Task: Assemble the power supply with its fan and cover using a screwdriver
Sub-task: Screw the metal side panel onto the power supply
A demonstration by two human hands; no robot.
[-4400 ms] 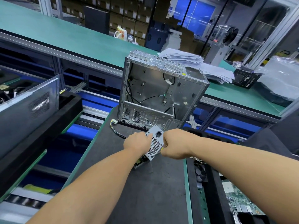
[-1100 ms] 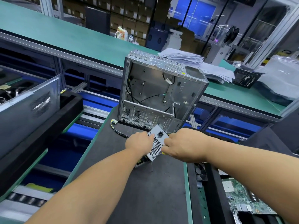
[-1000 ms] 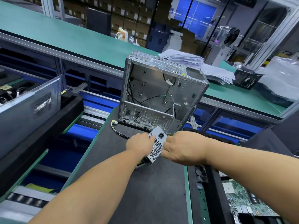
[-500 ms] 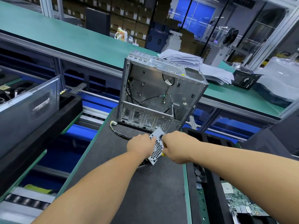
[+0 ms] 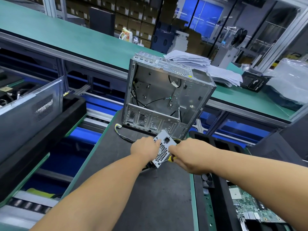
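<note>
Step in hand looks like driving a screw into the power supply (image 5: 163, 150) cover; unit sits tilted on the dark desk (image 5: 150, 197) between the two hands, perforated grille face and power socket turned up toward the camera; left hand (image 5: 144, 150) curled round the unit's left edge, steadying it; right hand (image 5: 190, 156) wrapped round the screwdriver (image 5: 170, 158), only a bit of yellow-black handle and a thin shaft showing out of the fist; shaft tip meets the lower corner of the grille face, just below the left hand's knuckles

Open metal computer case (image 5: 166, 97) stands upright just beyond both hands; bundle of wires (image 5: 120, 132) trails on the desk beyond the left hand, ending in a small connector near the case foot; black tray (image 5: 216, 164) under the right forearm, a small fan partly seen in it; circuit board (image 5: 250, 205) nearer the person, right of the right forearm; stack of papers (image 5: 200, 64) well beyond the case on the green bench

Next move, as a guess: keep the tip seated square in the screw and turn while the left hand stops the unit twisting; then other corners

Hard to tell: screw head itself too small to make out; fan inside the unit not visible behind the grille; underside of the unit and left fingertips hidden; whether the cover is fully seated can't be judged
</note>
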